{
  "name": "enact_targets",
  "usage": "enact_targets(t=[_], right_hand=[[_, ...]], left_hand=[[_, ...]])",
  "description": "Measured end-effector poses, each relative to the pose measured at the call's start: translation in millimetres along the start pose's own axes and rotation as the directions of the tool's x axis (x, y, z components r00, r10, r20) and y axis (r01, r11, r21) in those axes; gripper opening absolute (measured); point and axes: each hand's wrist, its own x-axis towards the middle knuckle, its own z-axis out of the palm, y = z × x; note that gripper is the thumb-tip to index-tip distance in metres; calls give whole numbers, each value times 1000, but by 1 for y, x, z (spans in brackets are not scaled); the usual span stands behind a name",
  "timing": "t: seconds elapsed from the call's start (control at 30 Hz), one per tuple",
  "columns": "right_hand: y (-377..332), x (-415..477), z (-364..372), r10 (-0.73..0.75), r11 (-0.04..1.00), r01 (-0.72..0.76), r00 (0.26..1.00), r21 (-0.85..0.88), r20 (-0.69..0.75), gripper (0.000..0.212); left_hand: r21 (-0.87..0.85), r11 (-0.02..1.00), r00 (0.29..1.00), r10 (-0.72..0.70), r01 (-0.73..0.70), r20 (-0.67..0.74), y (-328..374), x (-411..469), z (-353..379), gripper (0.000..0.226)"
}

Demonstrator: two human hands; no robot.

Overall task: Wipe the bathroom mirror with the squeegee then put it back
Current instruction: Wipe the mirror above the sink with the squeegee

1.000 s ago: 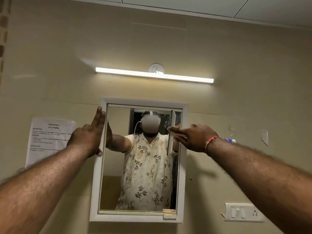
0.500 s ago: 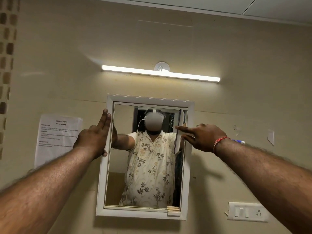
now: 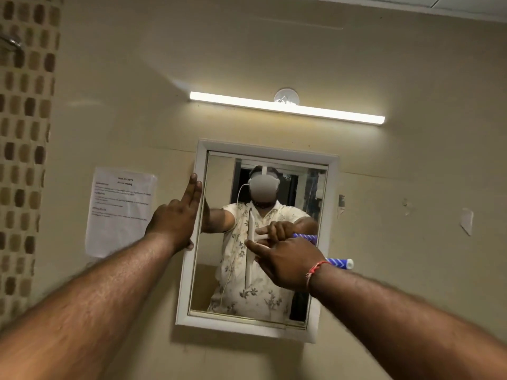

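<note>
A white-framed mirror [image 3: 323,242] hangs on the beige wall. My right hand [image 3: 285,266] grips a squeegee [image 3: 249,266] whose white blade stands upright against the middle of the glass. Its blue-and-white striped handle sticks out to the right past my wrist. My left hand [image 3: 177,218] presses flat against the mirror's left frame with straight fingers pointing up. The glass reflects a person in a floral shirt with both arms raised.
A lit tube light [image 3: 286,106] runs above the mirror. A printed paper notice [image 3: 120,209] is stuck to the wall at the left. Brown mosaic tiles [image 3: 24,149] cover the far left wall.
My right hand has drawn the squeegee from the mirror's right edge leftward and lower, to the middle of the glass. The left hand has stayed on the frame.
</note>
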Motion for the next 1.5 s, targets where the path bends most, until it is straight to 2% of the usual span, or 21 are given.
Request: enact_targets(t=[0.07, 0.23, 0.37, 0.53, 0.73, 0.9, 1.13, 1.37, 1.5], right_hand=[[-3, 18, 11, 2, 1000, -1, 1000, 14, -30, 56], [-39, 39, 41, -41, 999, 44, 994, 29, -97, 57], [-58, 52, 45, -6, 998, 13, 994, 60, -110, 57], [-70, 66, 51, -19, 993, 27, 997, 113, -75, 58], [-85, 82, 54, -14, 997, 20, 996, 71, -84, 57], [-87, 89, 62, 14, 994, -9, 999, 106, -46, 58], [-85, 91, 69, 4, 996, -4, 1000, 87, 3, 59], [-91, 92, 61, -6, 998, 3, 998, 58, 59, 60], [-91, 93, 59, -2, 999, -1, 997, 43, 84, 60]], left_hand=[[60, 997, 999, 53, -52, -10, -7, -3, 12, 143], [218, 973, 997, 79, -76, -4, -20, -13, 28, 158], [228, 969, 996, 92, -93, 14, -28, -18, 41, 159], [233, 966, 991, 128, -116, -36, -34, -20, 56, 157], [249, 961, 986, 148, -124, -79, -42, -22, 75, 148], [288, 950, 985, 149, -119, -86, -42, -24, 83, 146], [306, 945, 987, 141, -112, -73, -43, -28, 88, 156], [301, 946, 986, 149, -122, -69, -41, -31, 90, 148], [315, 942, 987, 146, -118, -65, -41, -33, 91, 154]])
